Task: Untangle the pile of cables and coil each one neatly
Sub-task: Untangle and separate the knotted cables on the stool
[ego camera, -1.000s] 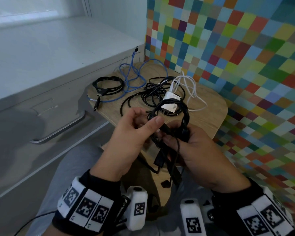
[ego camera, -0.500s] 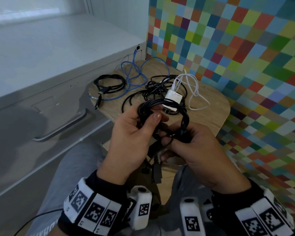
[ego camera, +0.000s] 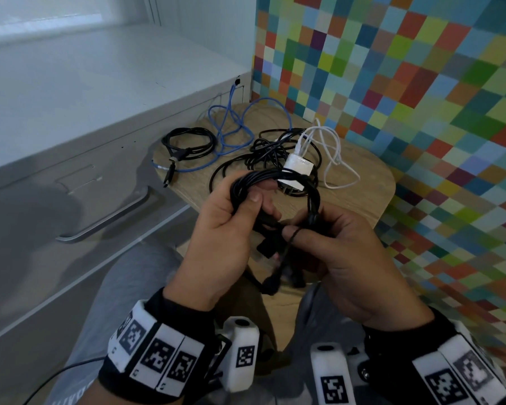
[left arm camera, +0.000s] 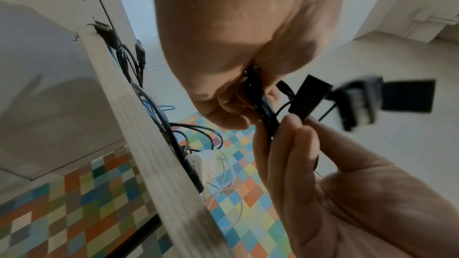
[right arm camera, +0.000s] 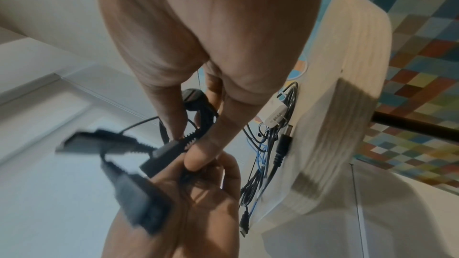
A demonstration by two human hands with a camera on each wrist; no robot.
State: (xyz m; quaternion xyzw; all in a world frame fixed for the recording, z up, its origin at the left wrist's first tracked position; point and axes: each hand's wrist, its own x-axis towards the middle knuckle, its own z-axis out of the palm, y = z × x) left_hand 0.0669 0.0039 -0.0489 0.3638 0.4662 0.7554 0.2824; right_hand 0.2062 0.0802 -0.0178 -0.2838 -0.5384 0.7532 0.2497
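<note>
A coiled black cable [ego camera: 278, 178] is held up between both hands above the near edge of a small wooden table [ego camera: 371, 182]. My left hand [ego camera: 231, 217] grips the coil's left side, thumb across the strands. My right hand [ego camera: 313, 232] pinches its lower right side, with a thin strand looped over the fingertip. Black plug ends [ego camera: 272, 280] dangle below the hands and show blurred in the wrist views [left arm camera: 313, 95] [right arm camera: 139, 199]. On the table lie a tangled black cable [ego camera: 269, 153], a white charger [ego camera: 297, 166] with white cable [ego camera: 333, 147], a blue cable [ego camera: 231, 127] and a coiled black cable [ego camera: 187, 141].
A grey cabinet [ego camera: 70, 171] with a metal handle [ego camera: 105, 220] stands left of the table. A wall of coloured squares [ego camera: 421, 97] rises behind and to the right. My grey-trousered legs [ego camera: 123, 302] are below the hands.
Both hands have kept hold of the black coil; the left thumb has shifted up onto the coil's left side and the dangling plug ends have swung beneath.
</note>
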